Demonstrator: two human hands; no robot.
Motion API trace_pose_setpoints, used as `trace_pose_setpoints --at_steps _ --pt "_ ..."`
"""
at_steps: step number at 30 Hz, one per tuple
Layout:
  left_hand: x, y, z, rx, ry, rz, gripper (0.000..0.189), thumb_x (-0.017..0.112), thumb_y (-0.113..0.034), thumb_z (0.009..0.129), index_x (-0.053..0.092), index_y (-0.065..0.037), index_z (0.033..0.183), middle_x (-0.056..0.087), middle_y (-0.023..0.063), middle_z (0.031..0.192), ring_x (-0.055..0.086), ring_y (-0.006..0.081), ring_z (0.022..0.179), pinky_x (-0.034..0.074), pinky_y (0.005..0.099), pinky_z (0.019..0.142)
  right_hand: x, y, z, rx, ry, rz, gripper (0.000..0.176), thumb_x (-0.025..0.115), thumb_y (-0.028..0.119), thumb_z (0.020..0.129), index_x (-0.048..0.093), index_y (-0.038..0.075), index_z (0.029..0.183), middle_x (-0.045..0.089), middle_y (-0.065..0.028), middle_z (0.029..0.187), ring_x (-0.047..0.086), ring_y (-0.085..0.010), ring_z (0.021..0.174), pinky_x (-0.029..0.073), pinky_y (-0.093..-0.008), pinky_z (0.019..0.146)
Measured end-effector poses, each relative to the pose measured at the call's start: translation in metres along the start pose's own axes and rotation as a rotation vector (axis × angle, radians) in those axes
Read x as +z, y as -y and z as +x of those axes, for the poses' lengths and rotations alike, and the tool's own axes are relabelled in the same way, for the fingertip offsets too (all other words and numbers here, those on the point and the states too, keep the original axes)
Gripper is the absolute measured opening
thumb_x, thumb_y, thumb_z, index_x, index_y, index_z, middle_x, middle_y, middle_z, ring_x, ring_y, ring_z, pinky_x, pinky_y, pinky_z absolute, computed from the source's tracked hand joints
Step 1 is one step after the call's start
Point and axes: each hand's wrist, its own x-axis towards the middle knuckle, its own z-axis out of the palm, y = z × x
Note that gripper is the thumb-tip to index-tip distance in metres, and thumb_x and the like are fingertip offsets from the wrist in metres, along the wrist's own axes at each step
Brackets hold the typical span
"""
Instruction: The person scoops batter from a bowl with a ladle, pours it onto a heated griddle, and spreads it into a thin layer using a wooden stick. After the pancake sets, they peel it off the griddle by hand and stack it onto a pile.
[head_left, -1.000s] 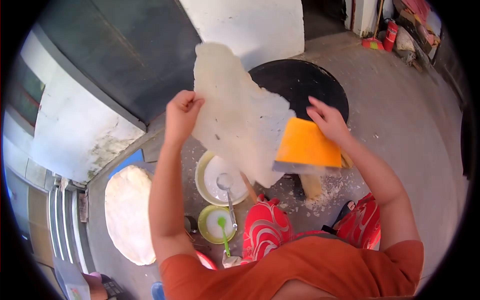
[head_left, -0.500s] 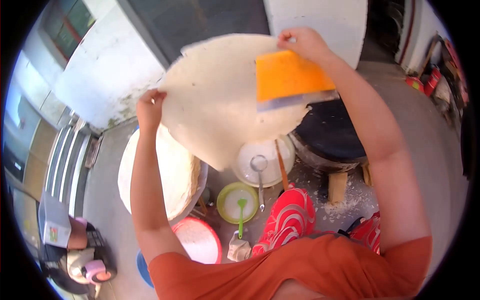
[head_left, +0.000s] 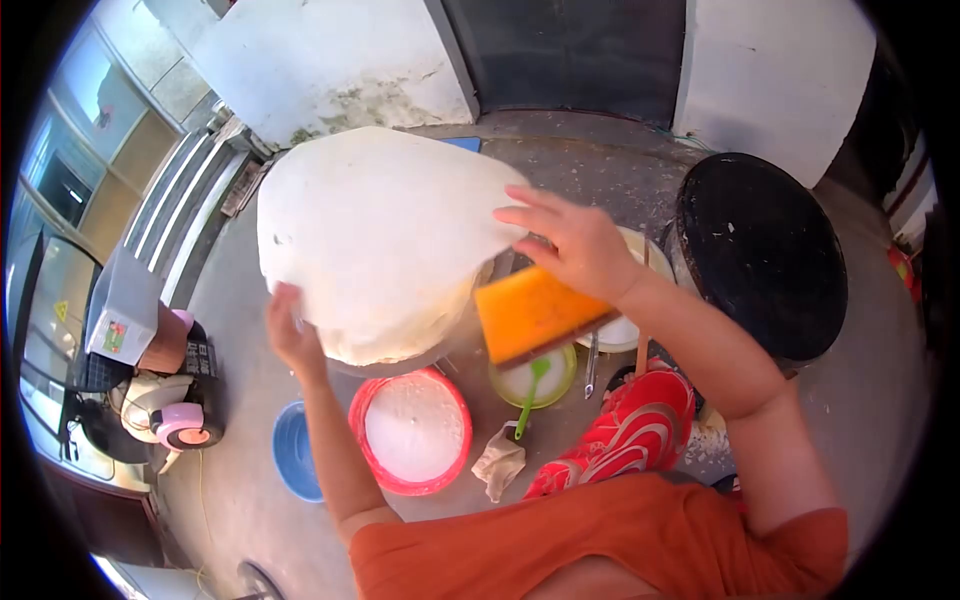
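A large, thin, pale flatbread (head_left: 380,220) lies spread over a thick round stack (head_left: 400,345) of similar sheets. My left hand (head_left: 293,330) is at the near left edge of the sheet, slightly blurred, its fingers loosely apart with nothing seen in them. Over the sheet's right edge, my right hand (head_left: 575,245) has several fingers stretched out. An orange scraper (head_left: 540,310) with a dark lower edge hangs under that palm, held by the hand; the grip itself is hidden.
At right stands a round black griddle (head_left: 765,260). In front are a red-rimmed tub of white powder (head_left: 415,430), a blue basin (head_left: 297,455), a green bowl (head_left: 560,390) with a green spoon (head_left: 532,395), a ladle handle (head_left: 591,365) and a crumpled cloth (head_left: 498,460).
The flatbread, earlier held up between both hands, has come down to the left onto the stack. Both hands have lowered and released its edge; the scraper moved with the right hand. The view turned left.
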Motion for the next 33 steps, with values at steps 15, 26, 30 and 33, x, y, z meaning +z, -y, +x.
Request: trace_pose_setpoints --at_steps 15,26,30,33 --pt "-0.004 0.128 -0.091 -0.243 0.377 0.503 0.014 0.05 -0.001 0.074 0.063 -0.004 0.079 0.057 0.0098 0.094 0.044 0.0296 0.108 0.039 0.0361 0.088 -0.059 -0.101 -0.134 0.8 0.076 -0.03 0.037 0.062 0.009 0.073 0.054 0.005 0.109 0.057 -0.0127 0.105 0.054 -0.0232 0.099 0.041 -0.0292 0.085" --pt "0.073 -0.042 -0.11 -0.699 0.764 -0.301 0.043 0.057 -0.005 0.074 0.046 -0.004 0.116 0.05 0.014 0.111 0.055 0.0187 0.089 0.047 0.0296 0.073 -0.033 -0.102 -0.135 1.47 -0.283 0.923 0.037 0.048 0.027 0.087 0.047 -0.002 0.11 0.053 -0.0109 0.109 0.051 -0.0195 0.1 0.039 -0.0286 0.085" --pt "0.12 -0.153 -0.14 -0.996 0.679 -1.24 0.061 0.062 -0.005 0.076 0.029 -0.003 0.127 0.043 0.0134 0.118 0.055 0.0124 0.075 0.046 0.0237 0.064 0.021 -0.068 -0.104 1.133 -0.235 1.535 0.03 0.046 0.017 0.087 0.044 0.003 0.114 0.052 -0.0084 0.11 0.05 -0.0201 0.102 0.039 -0.0349 0.09" --pt "0.152 -0.162 -0.136 -1.314 0.438 -1.41 0.029 0.058 -0.011 0.081 0.049 0.001 0.106 0.058 0.0091 0.085 0.054 0.0105 0.062 0.042 0.0213 0.054 0.047 -0.038 -0.083 1.118 -0.2 1.549 0.031 0.049 0.016 0.086 0.044 0.005 0.114 0.052 -0.0073 0.108 0.051 -0.019 0.1 0.04 -0.0334 0.088"
